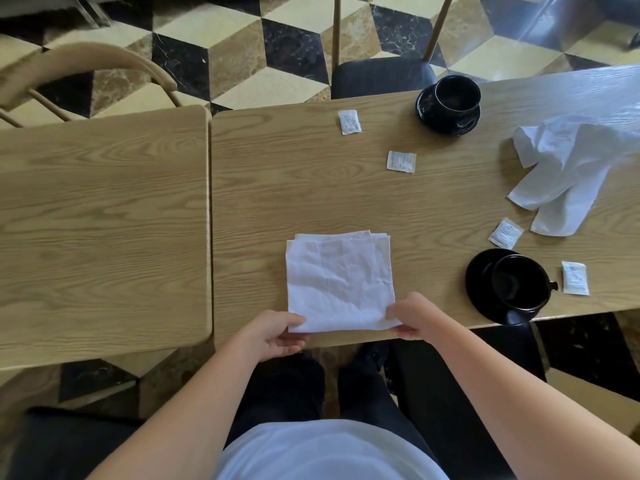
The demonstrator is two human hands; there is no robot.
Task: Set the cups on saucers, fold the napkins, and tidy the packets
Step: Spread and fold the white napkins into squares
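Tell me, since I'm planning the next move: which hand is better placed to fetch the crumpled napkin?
The right hand. The crumpled napkin lies on the right part of the table, on that hand's side; the left hand would have to cross the folded napkin.

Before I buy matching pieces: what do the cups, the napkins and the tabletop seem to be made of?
The near cup and far cup look like glazed black ceramic: glossy highlights. The folded napkin and the crumpled napkin look like thin white cloth, creased and limp; possibly paper. The tabletop shows matte light wood grain, perhaps laminate.
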